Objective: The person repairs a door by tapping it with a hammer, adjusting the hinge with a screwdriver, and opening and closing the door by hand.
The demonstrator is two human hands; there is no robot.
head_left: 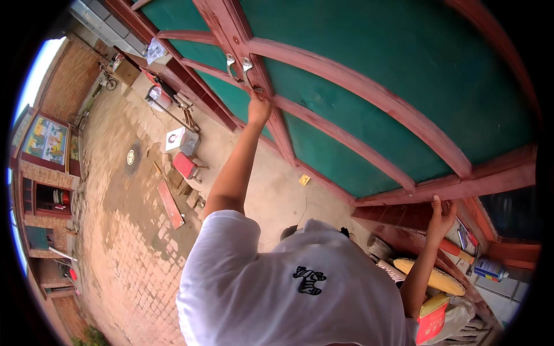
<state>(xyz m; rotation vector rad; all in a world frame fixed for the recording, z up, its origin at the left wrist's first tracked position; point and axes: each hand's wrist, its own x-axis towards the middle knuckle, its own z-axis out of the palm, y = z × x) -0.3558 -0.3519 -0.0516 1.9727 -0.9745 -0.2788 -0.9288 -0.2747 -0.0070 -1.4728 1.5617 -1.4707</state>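
A red-brown wooden double door with green panels fills the upper right. My left hand is raised to the meeting edges of its two leaves. Its fingers are closed on a small metal latch, just below two curved silver door handles. On the far right my right hand touches the outer edge of the door with its fingertips, fingers stretched upward and apart. Part of that hand's palm is turned out of sight.
Below my right arm lie a round yellow woven item, a red package and a blue can. On the left are a red stool, a white box, a red board and a brick-paved yard.
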